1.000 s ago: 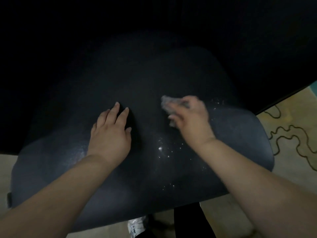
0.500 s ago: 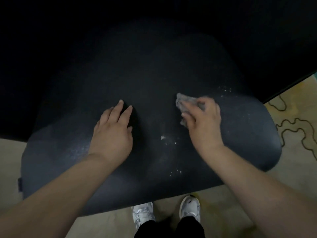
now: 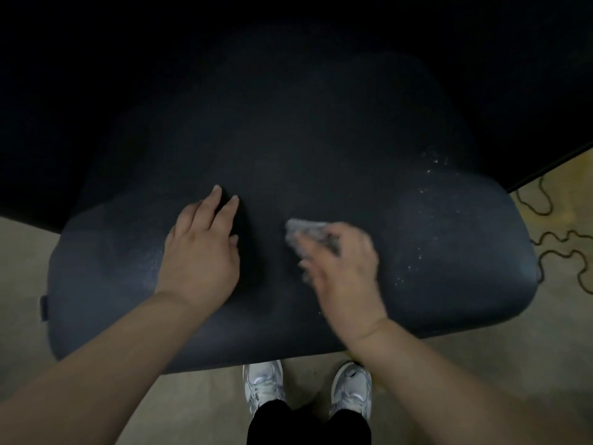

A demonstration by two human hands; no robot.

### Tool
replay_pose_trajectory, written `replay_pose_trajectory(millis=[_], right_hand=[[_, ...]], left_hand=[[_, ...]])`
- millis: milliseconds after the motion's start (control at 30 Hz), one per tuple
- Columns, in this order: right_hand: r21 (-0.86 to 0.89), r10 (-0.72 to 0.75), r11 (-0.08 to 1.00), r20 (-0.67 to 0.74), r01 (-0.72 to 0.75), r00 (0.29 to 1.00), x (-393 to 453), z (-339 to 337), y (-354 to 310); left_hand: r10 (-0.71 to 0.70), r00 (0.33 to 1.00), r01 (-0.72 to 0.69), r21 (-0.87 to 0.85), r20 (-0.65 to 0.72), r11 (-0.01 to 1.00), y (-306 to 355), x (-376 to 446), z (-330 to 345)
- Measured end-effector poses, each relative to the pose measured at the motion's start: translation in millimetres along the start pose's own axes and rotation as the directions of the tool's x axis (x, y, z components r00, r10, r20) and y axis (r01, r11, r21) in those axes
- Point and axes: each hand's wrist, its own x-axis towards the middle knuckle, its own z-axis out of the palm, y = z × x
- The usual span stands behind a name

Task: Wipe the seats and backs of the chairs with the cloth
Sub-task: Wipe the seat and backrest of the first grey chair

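Since half a second ago, my right hand [image 3: 345,271] has dragged the cloth [image 3: 308,234] back toward the middle of the seat [image 3: 321,149], and its motion blurs it.

At nine o'clock the seat's edge meets pale floor [image 3: 22,252]. Moving right, my left hand [image 3: 200,248] lies flat on the cushion, fingers [image 3: 215,200] straight and pointing toward twelve, holding nothing; I judge it is there to steady the chair while I rub. Just right of it, my right hand grips the crumpled grey cloth under curled fingers, pressing it to the seat at about centre. Farther toward three o'clock, white specks [image 3: 426,194] lie scattered on the cushion, not yet wiped. At six, my white shoes [image 3: 351,390] stand just under the seat's front edge. At three, a dark cable [image 3: 558,248] snakes over the floor.
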Motion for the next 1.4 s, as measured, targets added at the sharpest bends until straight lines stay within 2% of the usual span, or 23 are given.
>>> replay_pose_trajectory(millis=[33,100,200,267,333,367,433,500,567,667,733,800,900,967,1000,1067,1167,1200,1267,1333,1400], right_hand=[[0.049,-0.085,0.995,0.069,0.082,0.994,1,6,-10],[0.064,-0.224,0.974,0.088,0.219,0.971,29,11,-19],[-0.058,-0.096,0.994,-0.033,0.094,0.995,77,1,1],[-0.090,0.026,0.995,-0.094,-0.034,0.995,67,-7,21],[-0.058,0.048,0.997,-0.074,-0.053,0.996,33,-8,20],[-0.019,0.004,1.000,-0.042,-0.004,0.999,18,-6,11],[0.033,-0.185,0.982,0.022,0.184,0.982,7,4,-7],[0.057,-0.296,0.955,0.079,0.292,0.952,38,10,-19],[-0.006,-0.247,0.969,0.073,0.248,0.966,80,10,-17],[-0.127,-0.079,0.989,-0.054,0.071,0.995,104,-2,16],[-0.133,-0.018,0.991,-0.123,0.001,0.992,73,-16,37],[-0.072,0.021,0.997,-0.134,-0.031,0.991,19,-21,39],[-0.005,-0.062,0.998,-0.058,0.062,0.996,-40,-6,13],[-0.010,-0.185,0.983,-0.002,0.185,0.983,-37,4,-1],[-0.034,-0.201,0.979,-0.011,0.201,0.979,-27,5,0],[-0.074,-0.109,0.992,-0.105,0.101,0.988,-16,-1,13],[-0.051,0.137,0.987,-0.207,-0.150,0.969,-41,-13,31],[-0.028,0.177,0.982,-0.218,-0.188,0.960,-55,-11,26],[0.041,0.203,0.979,-0.153,-0.199,0.967,-71,5,4],[0.113,0.064,0.992,-0.043,-0.059,0.997,-67,21,-25],[0.105,-0.090,0.990,-0.033,0.093,0.995,-49,28,-40]], left_hand=[[-0.004,1.000,0.004,-0.001,0.000,1.000,0,-1,0],[-0.001,1.000,0.001,-0.002,-0.009,1.000,1,-1,1],[0.001,0.999,-0.002,-0.014,-0.035,1.000,0,-1,5],[-0.003,0.999,0.002,-0.023,-0.040,1.000,-2,-3,8],[-0.005,0.999,0.003,-0.032,-0.052,0.999,-3,-4,9],[-0.009,0.999,0.007,-0.038,-0.053,0.999,-3,-5,9],[-0.008,0.999,0.007,-0.044,-0.042,0.999,-2,-5,10],[-0.003,0.999,0.001,-0.048,-0.044,0.999,-1,-6,9],[0.007,0.999,-0.009,-0.036,-0.052,0.999,1,-7,10],[0.032,0.998,-0.033,-0.021,-0.062,0.999,1,-8,13],[0.034,0.997,-0.035,-0.016,-0.066,0.999,1,-9,14],[0.028,0.996,-0.030,-0.020,-0.079,0.999,3,-11,16],[0.020,0.995,-0.024,-0.042,-0.093,0.999,9,-15,20],[0.017,0.995,-0.022,-0.050,-0.095,0.999,11,-18,22],[0.019,0.995,-0.024,-0.051,-0.095,0.998,12,-19,23],[0.025,0.995,-0.029,-0.042,-0.092,0.999,11,-21,23],[0.028,0.995,-0.031,-0.024,-0.092,0.999,6,-23,21],[0.029,0.995,-0.031,-0.018,-0.091,0.999,5,-23,19],[0.033,0.996,-0.033,-0.005,-0.082,0.999,3,-23,19],[0.031,0.997,-0.031,0.002,-0.074,1.000,3,-22,20],[0.016,0.997,-0.017,-0.006,-0.077,1.000,5,-21,21]])
